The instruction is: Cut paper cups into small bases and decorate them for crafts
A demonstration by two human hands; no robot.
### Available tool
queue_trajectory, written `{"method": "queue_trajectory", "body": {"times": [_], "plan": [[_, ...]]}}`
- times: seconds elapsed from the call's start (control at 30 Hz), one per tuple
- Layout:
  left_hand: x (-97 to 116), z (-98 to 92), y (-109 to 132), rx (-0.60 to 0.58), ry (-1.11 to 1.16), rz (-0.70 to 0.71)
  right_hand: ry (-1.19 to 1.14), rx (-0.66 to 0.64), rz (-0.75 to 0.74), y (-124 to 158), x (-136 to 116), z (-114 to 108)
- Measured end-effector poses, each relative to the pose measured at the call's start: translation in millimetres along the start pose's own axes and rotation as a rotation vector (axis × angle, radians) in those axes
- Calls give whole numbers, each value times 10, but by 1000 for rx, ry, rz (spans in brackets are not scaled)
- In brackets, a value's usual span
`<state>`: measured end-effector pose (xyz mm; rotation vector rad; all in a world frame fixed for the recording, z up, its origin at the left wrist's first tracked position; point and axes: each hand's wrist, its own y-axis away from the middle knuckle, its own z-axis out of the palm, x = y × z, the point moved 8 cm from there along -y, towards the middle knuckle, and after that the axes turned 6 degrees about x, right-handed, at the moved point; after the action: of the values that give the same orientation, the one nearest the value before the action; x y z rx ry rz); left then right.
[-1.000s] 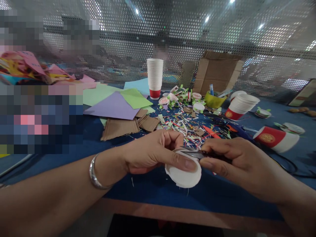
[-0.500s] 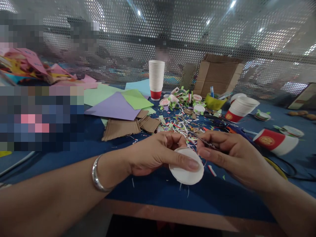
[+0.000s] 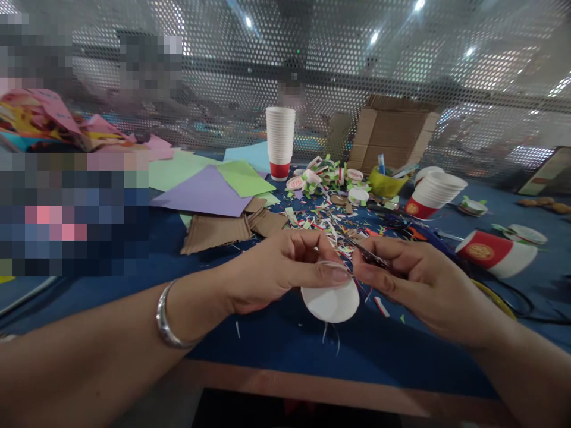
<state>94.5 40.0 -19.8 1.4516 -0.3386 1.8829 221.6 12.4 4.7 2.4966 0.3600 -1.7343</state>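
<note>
My left hand point(image 3: 281, 270), with a silver bangle on its wrist, pinches a white round cup bottom point(image 3: 331, 302) between thumb and fingers just above the blue table. My right hand point(image 3: 410, 279) is closed around a small pair of scissors point(image 3: 366, 254), whose blades point left and reach the rim of the white disc. Thin slivers hang from the disc's lower edge. Behind both hands lies a heap of coloured paper scraps point(image 3: 330, 223).
A tall stack of white and red paper cups point(image 3: 280, 141) stands at the back. Sheets of coloured paper point(image 3: 205, 189) and brown card pieces point(image 3: 214, 230) lie left. More cups point(image 3: 435, 191), one tipped over point(image 3: 497, 253), lie right. A cardboard box point(image 3: 392, 134) and a mesh screen stand behind.
The white disc has tilted in my left hand, its face turned more toward me. The scissors shifted up from across the disc to its upper right rim.
</note>
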Motion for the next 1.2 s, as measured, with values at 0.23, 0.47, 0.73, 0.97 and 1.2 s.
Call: {"method": "queue_trajectory", "body": {"times": [0.23, 0.47, 0.73, 0.97, 1.2], "plan": [[18, 66, 56, -139, 9, -36, -35, -49, -82, 84, -131, 77], [-141, 124, 165, -256, -121, -234, -53, -29, -44, 73, -42, -7], [-34, -95, 11, 81, 5, -80, 40, 253, -59, -59, 7, -312], [61, -231, -55, 213, -293, 182, 232, 221, -44, -91, 31, -190], [159, -211, -23, 247, -240, 282, 287, 194, -48, -74, 22, -135]]}}
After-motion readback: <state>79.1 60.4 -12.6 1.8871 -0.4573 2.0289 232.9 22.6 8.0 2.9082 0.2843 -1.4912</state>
